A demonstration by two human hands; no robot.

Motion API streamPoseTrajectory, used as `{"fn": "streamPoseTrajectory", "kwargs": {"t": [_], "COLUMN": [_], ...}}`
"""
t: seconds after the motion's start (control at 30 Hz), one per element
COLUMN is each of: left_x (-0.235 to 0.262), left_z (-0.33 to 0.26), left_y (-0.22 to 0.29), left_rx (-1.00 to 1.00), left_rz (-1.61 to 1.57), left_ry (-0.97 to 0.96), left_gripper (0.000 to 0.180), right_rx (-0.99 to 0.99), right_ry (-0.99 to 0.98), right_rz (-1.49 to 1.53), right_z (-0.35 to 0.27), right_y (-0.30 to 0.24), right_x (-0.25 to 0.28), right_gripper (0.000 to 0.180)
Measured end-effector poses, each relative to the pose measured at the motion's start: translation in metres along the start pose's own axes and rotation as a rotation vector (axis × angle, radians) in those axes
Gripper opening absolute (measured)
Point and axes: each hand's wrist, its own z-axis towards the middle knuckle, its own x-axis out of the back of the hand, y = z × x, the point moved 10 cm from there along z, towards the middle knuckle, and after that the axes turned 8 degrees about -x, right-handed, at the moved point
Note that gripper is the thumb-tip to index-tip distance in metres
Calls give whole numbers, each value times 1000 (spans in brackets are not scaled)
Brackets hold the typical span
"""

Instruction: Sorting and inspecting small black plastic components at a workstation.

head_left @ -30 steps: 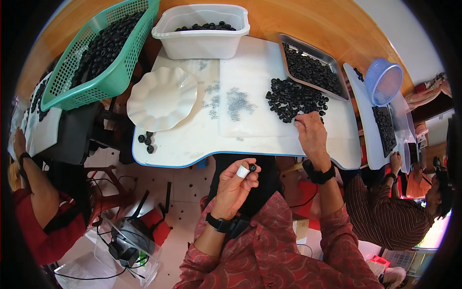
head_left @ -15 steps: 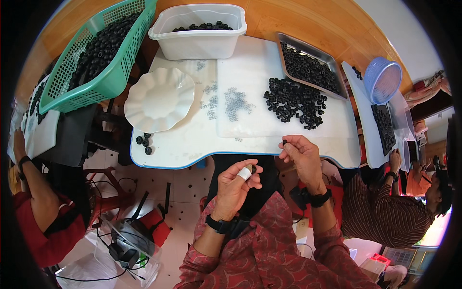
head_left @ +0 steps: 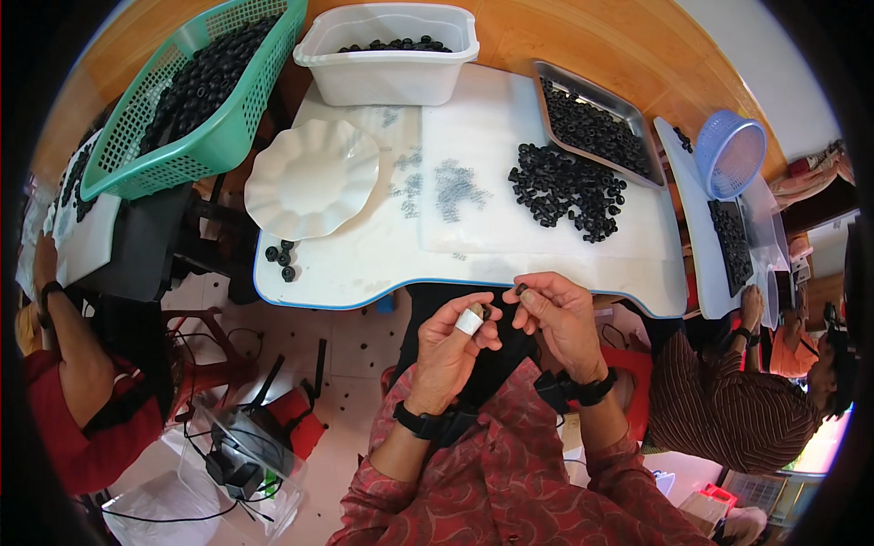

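Observation:
My left hand (head_left: pixel 444 353), with white tape (head_left: pixel 469 320) round its thumb, is closed over the lap in front of the table. A small dark piece shows at its fingertips, but its kind is mostly hidden. Close beside it, my right hand (head_left: pixel 566 326) pinches a small black cylindrical part (head_left: pixel 522 289) between thumb and forefinger. The hands are near each other, not clearly touching. Beyond them on the white table (head_left: pixel 510 266) lies a pile of small black cylindrical parts (head_left: pixel 566 193), next to a metal tray (head_left: pixel 596 158) of the same parts.
A scalloped white plate (head_left: pixel 309 177) lies at the left, with several black round pieces (head_left: pixel 287 257) near it. Behind stand a white tub (head_left: pixel 391 80) and a green basket (head_left: pixel 182 173), both holding black pieces. Co-workers sit at either side; a blue basket (head_left: pixel 731 155) is at right.
My right hand has come left and down with the black cylindrical part, close to my left hand. My left hand has shifted slightly right. The view has moved a little.

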Motion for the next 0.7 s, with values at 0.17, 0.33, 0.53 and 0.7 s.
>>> {"fn": "streamPoseTrajectory", "kwargs": {"t": [0.17,0.33,0.53,0.7], "left_x": [-5,-3,-1,0], "left_z": [0,0,-2,-2], "left_y": [2,4,1,0], "left_rx": [6,-9,18,40], "left_rz": [-65,-88,-113,-143], "left_ry": [-16,-35,-8,5], "left_gripper": [28,28,27,27], "right_rx": [64,150,232,272], "right_ry": [40,42,64,45], "right_rz": [-54,-84,-168,-174], "right_z": [-2,-3,-6,-8], "right_y": [-2,-5,-7,-11], "right_x": [-2,-7,-15,-24], "right_gripper": [21,17,17,18]}}
